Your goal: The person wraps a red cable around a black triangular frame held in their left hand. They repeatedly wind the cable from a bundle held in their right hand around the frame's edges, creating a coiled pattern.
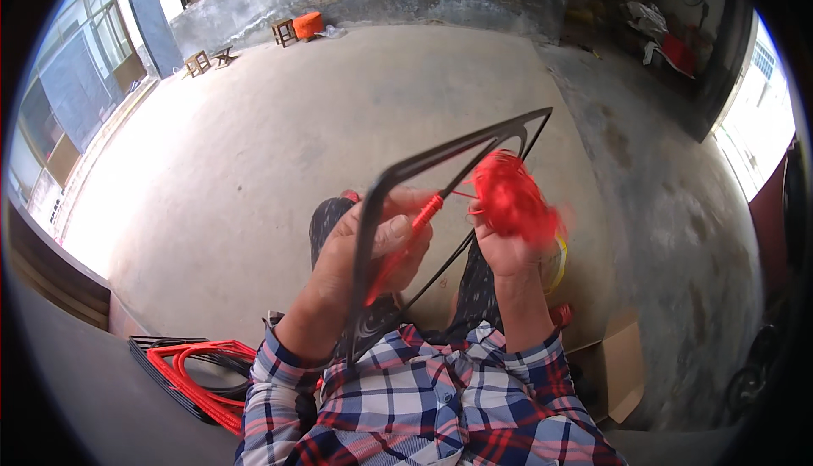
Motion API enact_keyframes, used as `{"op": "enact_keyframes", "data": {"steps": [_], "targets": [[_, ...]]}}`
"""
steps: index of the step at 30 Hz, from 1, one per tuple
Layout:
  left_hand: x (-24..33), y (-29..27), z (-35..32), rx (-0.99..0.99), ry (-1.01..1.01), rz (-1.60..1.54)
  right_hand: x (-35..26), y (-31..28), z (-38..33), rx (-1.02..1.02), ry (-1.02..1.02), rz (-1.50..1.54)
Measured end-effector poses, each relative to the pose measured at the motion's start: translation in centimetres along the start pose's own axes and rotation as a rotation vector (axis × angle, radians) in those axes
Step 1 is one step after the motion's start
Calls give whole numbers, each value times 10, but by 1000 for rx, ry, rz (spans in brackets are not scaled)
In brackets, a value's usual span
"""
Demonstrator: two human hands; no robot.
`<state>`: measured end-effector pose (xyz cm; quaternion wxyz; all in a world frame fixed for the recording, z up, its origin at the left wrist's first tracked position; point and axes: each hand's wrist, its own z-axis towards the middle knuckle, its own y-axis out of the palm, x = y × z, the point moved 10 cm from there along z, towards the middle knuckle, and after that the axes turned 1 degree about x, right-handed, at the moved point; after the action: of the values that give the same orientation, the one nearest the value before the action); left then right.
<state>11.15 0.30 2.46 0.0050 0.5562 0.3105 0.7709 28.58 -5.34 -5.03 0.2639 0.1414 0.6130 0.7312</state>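
In front of my lap a black frame (474, 138) with rounded corners is held up at a slant. My left hand (360, 250) grips one of its inner bars, fingers and thumb closed around the part wound with red cord (429, 211). Close coils cover that bar up to just past my thumb; beyond them it is bare black. My right hand (506, 250) is closed on a loose bundle of red cord (511, 195), smeared by motion. A short strand runs from the bundle to the wound bar. The right fingers are partly hidden behind the bundle.
At my left lie several black frames and red-covered frames (199, 381). An opened cardboard box (625, 368) stands by my right side. Small wooden stools (283, 32) and an orange object (308, 24) are by the far wall. A yellow band (558, 267) shows beside my right wrist.
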Motion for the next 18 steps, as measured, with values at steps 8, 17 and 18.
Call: {"op": "enact_keyframes", "data": {"steps": [8,17,18], "targets": [[4,-8,7,38,22,36,47,103,-31,-494,214,-513],[24,-30,-2,17,39,41,29,106,-41,-569,41,-418],[25,-31,-1,0,47,49,36,104,-44,-570,67,-440]]}}
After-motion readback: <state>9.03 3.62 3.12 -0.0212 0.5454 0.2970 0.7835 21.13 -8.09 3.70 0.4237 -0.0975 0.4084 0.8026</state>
